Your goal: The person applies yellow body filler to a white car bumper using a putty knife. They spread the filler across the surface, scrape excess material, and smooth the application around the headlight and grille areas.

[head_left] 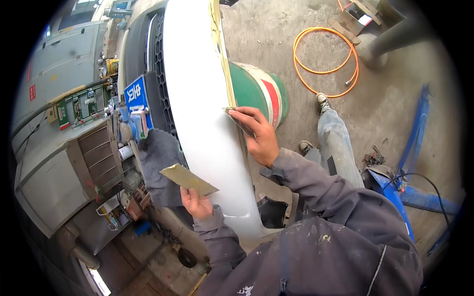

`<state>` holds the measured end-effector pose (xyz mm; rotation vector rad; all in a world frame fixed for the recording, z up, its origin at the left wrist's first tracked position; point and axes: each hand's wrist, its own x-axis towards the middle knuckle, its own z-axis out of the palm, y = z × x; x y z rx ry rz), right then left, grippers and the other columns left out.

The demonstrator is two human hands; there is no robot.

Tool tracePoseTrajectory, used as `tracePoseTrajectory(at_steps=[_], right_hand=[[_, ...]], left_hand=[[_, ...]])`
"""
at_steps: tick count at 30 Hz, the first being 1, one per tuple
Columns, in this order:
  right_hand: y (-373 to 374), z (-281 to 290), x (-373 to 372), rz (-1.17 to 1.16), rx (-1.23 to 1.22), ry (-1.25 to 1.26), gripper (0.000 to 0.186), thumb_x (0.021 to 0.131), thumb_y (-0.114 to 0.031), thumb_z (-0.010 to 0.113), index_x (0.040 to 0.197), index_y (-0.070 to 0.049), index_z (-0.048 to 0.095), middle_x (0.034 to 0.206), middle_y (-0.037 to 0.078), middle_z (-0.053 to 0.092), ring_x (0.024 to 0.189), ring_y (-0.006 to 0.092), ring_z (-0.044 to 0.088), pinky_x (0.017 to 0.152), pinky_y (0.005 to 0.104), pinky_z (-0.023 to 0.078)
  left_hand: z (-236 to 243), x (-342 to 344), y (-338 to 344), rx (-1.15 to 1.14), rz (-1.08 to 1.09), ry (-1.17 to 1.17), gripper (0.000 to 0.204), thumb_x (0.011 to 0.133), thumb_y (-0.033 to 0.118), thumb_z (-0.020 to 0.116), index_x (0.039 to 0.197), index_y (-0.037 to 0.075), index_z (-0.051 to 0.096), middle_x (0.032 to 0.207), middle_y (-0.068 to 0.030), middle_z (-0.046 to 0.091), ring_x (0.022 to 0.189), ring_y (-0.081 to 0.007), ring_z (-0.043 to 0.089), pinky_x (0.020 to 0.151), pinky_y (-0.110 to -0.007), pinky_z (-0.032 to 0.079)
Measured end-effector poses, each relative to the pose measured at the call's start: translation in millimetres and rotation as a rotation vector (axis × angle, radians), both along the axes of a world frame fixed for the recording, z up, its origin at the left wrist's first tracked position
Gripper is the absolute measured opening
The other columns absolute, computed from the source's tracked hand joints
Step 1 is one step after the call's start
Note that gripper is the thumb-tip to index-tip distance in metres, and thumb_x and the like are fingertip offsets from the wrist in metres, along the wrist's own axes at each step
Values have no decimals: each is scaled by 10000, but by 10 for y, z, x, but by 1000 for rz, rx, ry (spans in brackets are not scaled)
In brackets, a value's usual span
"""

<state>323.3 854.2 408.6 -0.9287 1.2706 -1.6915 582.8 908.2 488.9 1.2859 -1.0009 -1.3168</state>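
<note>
A white car bumper (pixel 195 84) runs from the top down through the middle, with yellowish putty (pixel 216 29) along its right edge. My right hand (pixel 261 140) is closed on a thin putty scraper (pixel 241 123), whose tip meets the bumper's edge where the putty strip ends. Lower down on the left, my left hand (pixel 196 203) grips a flat rectangular putty board (pixel 190 179) by its near side. Yellowish smears coat the board, which is held over the bumper's left side and beside a dark grey cloth (pixel 160 158).
A green drum (pixel 246 93) stands under the bumper's right side. An orange hose (pixel 296 47) lies coiled on the concrete floor. Blue metal framing (pixel 414 133) is at right. On the left are a bench vise (pixel 127 129), a blue licence plate (pixel 136 93) and grey cabinets (pixel 64 54).
</note>
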Motion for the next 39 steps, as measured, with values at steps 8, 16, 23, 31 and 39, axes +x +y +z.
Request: tracePoseTrajectory(at_steps=[8, 16, 23, 31, 39], right_hand=[[1113, 56, 382, 146, 37, -41, 562, 733, 157, 473, 1218, -90, 611, 1176, 142, 560, 1099, 304, 556, 939, 343, 455], [1146, 587, -542, 335, 99, -550, 494, 855, 119, 433, 1317, -35, 518, 1274, 86, 564, 1160, 194, 538, 1005, 317, 421], [987, 1157, -869, 670, -67, -177, 463, 852, 132, 472, 1280, -27, 543, 1268, 103, 567, 1147, 191, 552, 985, 313, 430], [461, 183, -559, 534, 68, 417, 368, 776, 99, 509, 1100, -41, 615, 1033, 175, 659, 957, 312, 648, 838, 359, 508], [-1240, -89, -988, 24, -27, 499, 445, 833, 51, 484, 1218, -126, 618, 1065, 145, 608, 932, 304, 612, 816, 351, 507]], left_hand=[[49, -76, 356, -11, -37, 50, 337, 976, 85, 474, 1304, 32, 425, 1141, -98, 599, 964, -221, 632, 839, -407, 538], [294, -821, 560, 40, -276, 35, 205, 950, 45, 504, 1127, -51, 547, 1099, -103, 620, 994, -151, 568, 894, -281, 434], [520, -1135, 384, 67, -305, 4, 172, 954, 32, 494, 1090, -50, 560, 1031, -66, 621, 945, -116, 551, 854, -249, 429], [115, -253, 60, 4, 38, 14, 230, 961, 57, 469, 1167, -40, 497, 1129, -111, 588, 999, -178, 580, 893, -311, 460], [-35, -149, 59, 39, 78, -18, 315, 960, 71, 473, 1258, -28, 453, 1206, -127, 566, 1079, -227, 570, 952, -373, 453]])
